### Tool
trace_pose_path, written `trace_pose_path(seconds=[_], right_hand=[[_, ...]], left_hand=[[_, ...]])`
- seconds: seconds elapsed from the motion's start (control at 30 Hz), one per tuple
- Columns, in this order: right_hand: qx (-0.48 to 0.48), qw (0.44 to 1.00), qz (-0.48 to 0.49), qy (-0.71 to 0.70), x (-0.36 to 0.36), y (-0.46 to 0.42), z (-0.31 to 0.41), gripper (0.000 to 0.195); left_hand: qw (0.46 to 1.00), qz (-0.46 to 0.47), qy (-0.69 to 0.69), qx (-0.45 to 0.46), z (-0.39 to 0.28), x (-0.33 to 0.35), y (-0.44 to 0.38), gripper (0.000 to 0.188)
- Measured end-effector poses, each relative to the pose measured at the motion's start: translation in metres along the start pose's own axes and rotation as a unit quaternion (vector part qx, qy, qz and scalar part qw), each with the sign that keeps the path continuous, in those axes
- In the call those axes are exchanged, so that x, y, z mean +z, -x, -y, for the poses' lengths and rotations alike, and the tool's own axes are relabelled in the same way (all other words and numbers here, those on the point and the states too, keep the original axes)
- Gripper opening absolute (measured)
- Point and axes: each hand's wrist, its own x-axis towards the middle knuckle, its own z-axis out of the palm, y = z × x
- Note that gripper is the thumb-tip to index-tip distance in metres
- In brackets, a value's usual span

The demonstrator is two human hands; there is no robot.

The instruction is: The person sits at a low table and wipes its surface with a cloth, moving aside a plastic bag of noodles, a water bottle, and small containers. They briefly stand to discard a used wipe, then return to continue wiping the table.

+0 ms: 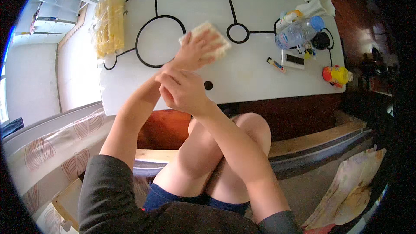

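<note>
My left hand (201,47) lies palm down with spread fingers on a cream cloth or thin pad (223,46). Hand and pad are slightly blurred. Beneath the pad is a white tabletop (201,6) marked with black circles and lines. My right hand (185,89) is just below, its fingers curled in beside my left wrist. Whether it touches the wrist is hard to see, and nothing shows inside it. Close to its right side is a black dot (208,85) on the tabletop.
A clear plastic pack of yellow items (110,22) sits at the left edge. To the right lie a water bottle (295,34), a small tube (276,64), a black-and-white rectangular item (294,59), a red-and-yellow bottle (336,74) and white tissue (317,6).
</note>
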Motion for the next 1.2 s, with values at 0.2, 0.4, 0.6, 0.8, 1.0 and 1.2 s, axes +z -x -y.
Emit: trace_pose_path(seconds=[0.2, 0.4, 0.6, 0.8, 1.0, 1.2], right_hand=[[-0.030, 0.997, 0.072, -0.028, 0.006, 0.022, 0.033, 0.018], [-0.096, 0.990, 0.087, -0.053, 0.015, 0.018, 0.057, 0.021], [-0.028, 0.999, 0.034, -0.018, -0.002, 0.020, 0.029, 0.022], [0.007, 0.998, -0.042, -0.041, -0.017, -0.004, 0.022, 0.021], [0.118, 0.984, -0.121, -0.057, -0.050, -0.025, -0.011, 0.016], [0.125, 0.982, -0.120, -0.075, -0.045, -0.023, -0.015, 0.015]], left_hand=[[0.936, 0.018, -0.340, 0.087, -0.100, -0.050, 0.091, 0.055], [0.996, 0.018, 0.051, 0.070, -0.135, -0.006, 0.062, 0.056], [0.998, 0.006, 0.055, 0.012, -0.094, 0.009, -0.051, 0.051], [0.982, -0.085, -0.110, -0.125, 0.061, 0.047, -0.104, 0.052], [0.962, 0.064, -0.261, -0.052, 0.017, 0.058, -0.121, 0.053], [0.995, -0.017, 0.031, 0.098, -0.116, 0.018, -0.026, 0.058]])
